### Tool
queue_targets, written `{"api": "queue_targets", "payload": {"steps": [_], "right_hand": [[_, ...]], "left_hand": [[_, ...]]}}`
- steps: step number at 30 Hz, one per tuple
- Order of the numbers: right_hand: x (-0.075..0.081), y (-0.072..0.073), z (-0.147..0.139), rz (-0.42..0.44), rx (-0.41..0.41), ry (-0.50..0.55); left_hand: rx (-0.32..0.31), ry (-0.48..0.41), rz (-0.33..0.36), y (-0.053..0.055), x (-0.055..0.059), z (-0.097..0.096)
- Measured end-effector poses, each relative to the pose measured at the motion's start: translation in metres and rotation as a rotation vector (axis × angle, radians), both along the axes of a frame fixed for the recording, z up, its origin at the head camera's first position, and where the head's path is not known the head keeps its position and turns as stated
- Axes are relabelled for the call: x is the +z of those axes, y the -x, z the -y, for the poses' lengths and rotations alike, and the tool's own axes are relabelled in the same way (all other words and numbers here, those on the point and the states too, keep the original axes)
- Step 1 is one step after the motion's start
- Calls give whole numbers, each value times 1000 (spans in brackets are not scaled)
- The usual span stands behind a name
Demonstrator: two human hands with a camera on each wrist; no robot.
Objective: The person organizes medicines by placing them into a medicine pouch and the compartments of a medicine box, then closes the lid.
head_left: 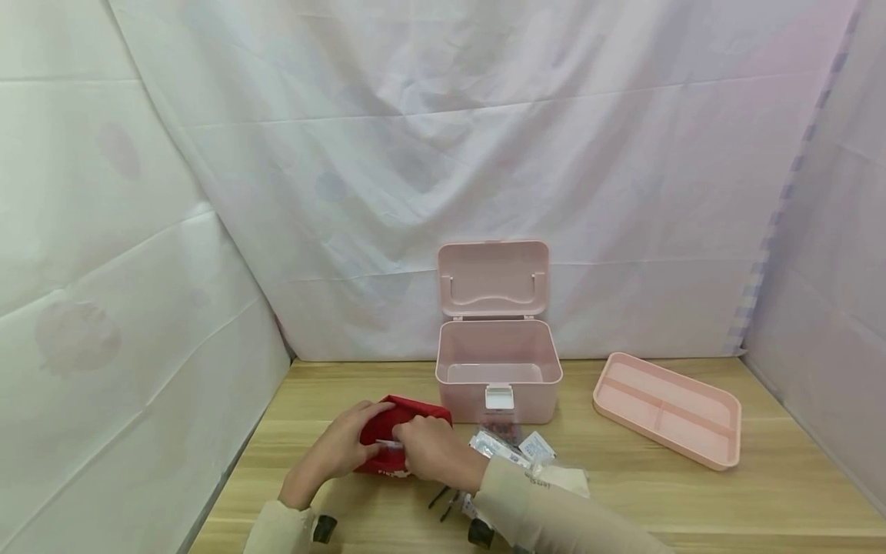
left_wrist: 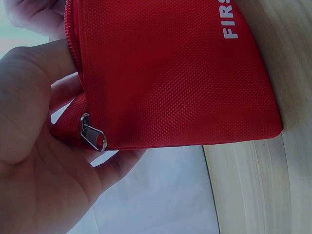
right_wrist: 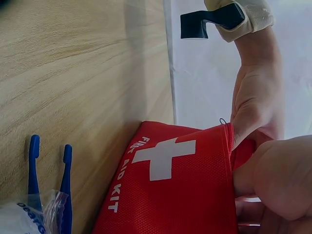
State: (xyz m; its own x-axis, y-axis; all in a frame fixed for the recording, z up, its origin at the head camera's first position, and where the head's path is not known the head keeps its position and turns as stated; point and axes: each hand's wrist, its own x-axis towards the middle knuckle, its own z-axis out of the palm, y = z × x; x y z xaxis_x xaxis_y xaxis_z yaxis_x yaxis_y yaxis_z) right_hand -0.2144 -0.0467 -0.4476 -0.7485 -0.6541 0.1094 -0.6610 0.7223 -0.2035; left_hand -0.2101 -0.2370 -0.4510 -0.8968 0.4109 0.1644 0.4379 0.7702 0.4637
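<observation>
My left hand (head_left: 342, 442) grips the left side of a red first aid pouch (left_wrist: 170, 83), its thumb inside the unzipped mouth and other fingers behind the cloth. The metal zipper pull (left_wrist: 92, 134) hangs at the pouch's corner in the left wrist view. My right hand (head_left: 432, 446) reaches into the mouth, fingers curled about a thin whitish item (head_left: 389, 444); its kind is mostly hidden. In the right wrist view the pouch front shows a white cross (right_wrist: 163, 158), and the right fingertips are partly out of sight inside.
An open pink box (head_left: 494, 400) with its lid (head_left: 494, 277) raised stands behind the hands. A pink divided tray (head_left: 664, 442) lies to the right. Several packets (head_left: 498, 446) lie before the box, partly under the right forearm. Two blue plastic prongs (right_wrist: 67, 185) lie near the pouch.
</observation>
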Motion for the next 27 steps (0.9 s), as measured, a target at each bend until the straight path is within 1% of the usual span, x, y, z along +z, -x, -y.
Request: {"api": "queue_targets", "payload": {"steps": [8, 15, 20, 27], "right_hand": [[0, -1, 0, 16, -1, -11], [1, -2, -1, 8, 10, -3], [1, -1, -2, 8, 13, -23], [2, 1, -3, 9, 15, -31]], "left_hand": [[-2, -7, -1, 0, 0, -1], [2, -10, 11, -1, 0, 0], [0, -6, 4, -1, -1, 0], [15, -14, 4, -1, -1, 0]]}}
